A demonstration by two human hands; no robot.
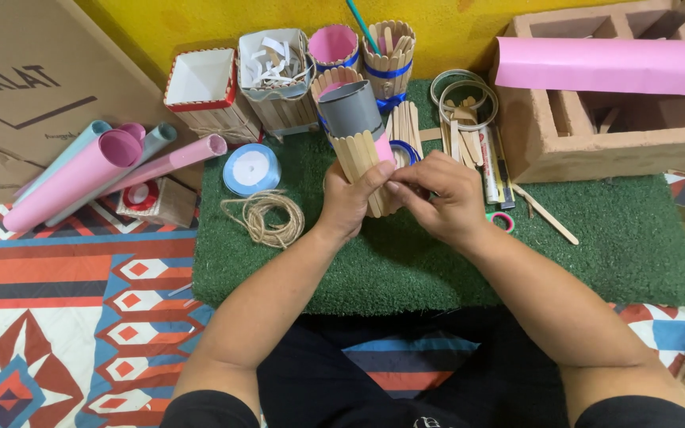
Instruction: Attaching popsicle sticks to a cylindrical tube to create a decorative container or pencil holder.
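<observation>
Green turf mat (596, 261) on patterned floor cloth, yellow wall behind. Mat centre: grey tube (350, 109), tilted, half clad in wooden sticks. Left hand (348, 198) wraps it to steady it; right hand (438, 194) pinches a stick against its side. Twine (265, 215) and ribbon spool (250, 169) near left edge; finished stick cups (388, 49) along back edge.

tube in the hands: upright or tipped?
Tipped. The grey tube leans up and away from the person, its open rim facing the camera. The left hand grips its stick-covered lower part; the right hand touches the same part.
</observation>
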